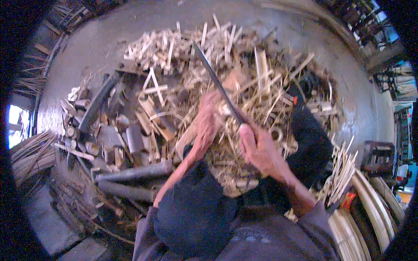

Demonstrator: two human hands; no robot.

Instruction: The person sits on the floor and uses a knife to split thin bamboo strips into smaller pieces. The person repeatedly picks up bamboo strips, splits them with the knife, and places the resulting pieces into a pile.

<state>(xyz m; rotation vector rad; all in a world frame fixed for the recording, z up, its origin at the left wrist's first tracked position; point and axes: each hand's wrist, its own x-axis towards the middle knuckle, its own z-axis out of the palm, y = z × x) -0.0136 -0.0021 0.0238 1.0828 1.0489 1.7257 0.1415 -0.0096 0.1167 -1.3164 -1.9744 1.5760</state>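
Observation:
My right hand (257,148) is wrapped around the handle end of a long, dark-bladed knife (213,76). The blade slants up and to the left, its tip over the far heap of pale sticks (170,45). Just left of the blade is my left hand (207,119), blurred, its fingers curled by a small pale piece that I cannot make out. Beyond the fingers, under the blade, lies a smeared tan shape (235,79) of unclear kind. Split bamboo strips and shavings (265,115) spread under and around both hands.
Short bamboo sections (135,139) and long dark bamboo poles (135,174) lie to the left. A bundle of thin strips (342,174) leans near my right elbow, beside curved pale slats (374,204). A dark stool (379,155) stands farther right.

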